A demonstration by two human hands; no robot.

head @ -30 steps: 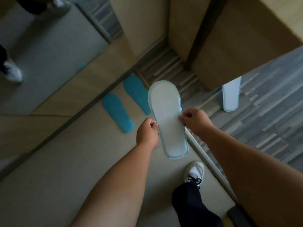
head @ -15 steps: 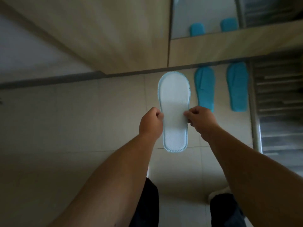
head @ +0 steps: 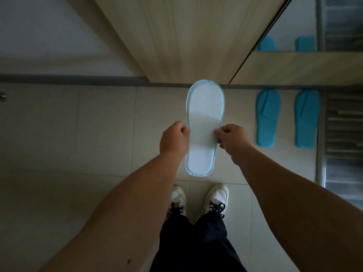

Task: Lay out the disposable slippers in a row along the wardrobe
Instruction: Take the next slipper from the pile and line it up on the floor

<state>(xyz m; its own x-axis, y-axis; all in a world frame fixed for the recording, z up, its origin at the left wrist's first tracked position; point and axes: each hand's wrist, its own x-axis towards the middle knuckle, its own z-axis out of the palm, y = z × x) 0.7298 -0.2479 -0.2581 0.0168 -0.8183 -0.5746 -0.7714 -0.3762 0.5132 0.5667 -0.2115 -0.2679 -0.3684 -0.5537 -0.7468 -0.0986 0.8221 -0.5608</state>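
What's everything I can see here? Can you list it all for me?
Pale slipper: one, white with a light blue edge, held up in front of the wardrobe.
Blue slippers: two, bright blue, side by side on the floor at the wardrobe's foot, to the right.
Wardrobe: one, light wood, along the top.
Mirror panel: one, upper right, showing both blue slippers reflected.
Floor tiles: beige, underfoot.
Striped flooring: grey, far right.
Sneakers: two, white with black laces, bottom centre.
Trousers: dark.
Left hand: pinching the slipper's left edge.
Right hand: pinching its right edge.
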